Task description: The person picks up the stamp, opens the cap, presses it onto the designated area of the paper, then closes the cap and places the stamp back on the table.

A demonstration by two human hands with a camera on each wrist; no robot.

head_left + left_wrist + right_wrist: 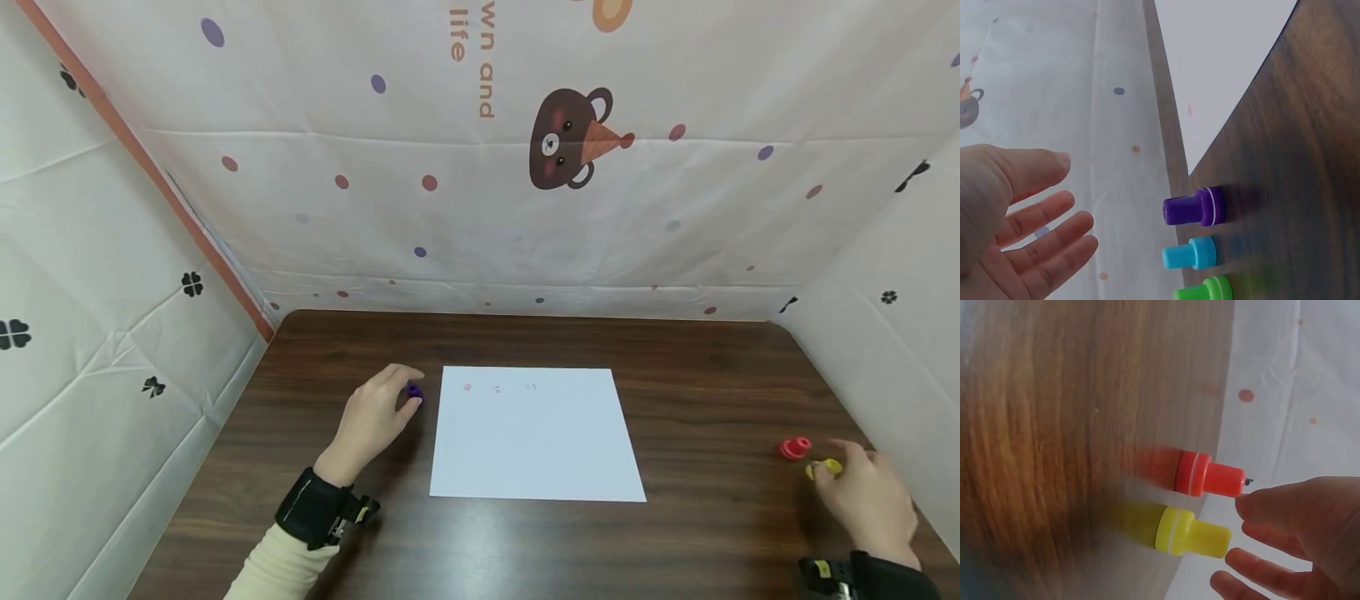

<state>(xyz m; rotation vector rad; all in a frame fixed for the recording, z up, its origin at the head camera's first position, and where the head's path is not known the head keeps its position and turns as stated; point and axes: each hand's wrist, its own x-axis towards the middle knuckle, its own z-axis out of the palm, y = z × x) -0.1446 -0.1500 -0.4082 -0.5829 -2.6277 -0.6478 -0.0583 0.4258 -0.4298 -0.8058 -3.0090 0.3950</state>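
My left hand (370,423) reaches over the table with fingers spread and nothing between them. Just beyond its fingertips a purple stamp (1194,207) stands upright, with a light-blue stamp (1190,253) and a green stamp (1205,289) in a row beside it. On the right side, my right hand (866,493) has its thumb and fingers parted around the top of a yellow stamp (1192,532). A red stamp (1210,474) stands next to the yellow one, close to the thumb tip in the right wrist view. Both stand on their wide bases.
A white sheet of paper (536,442) lies mid-table between the hands, with a few small faint marks near its top edge. Dark brown wood forms the table (675,550). Printed white cloth (480,217) hangs behind and at both sides.
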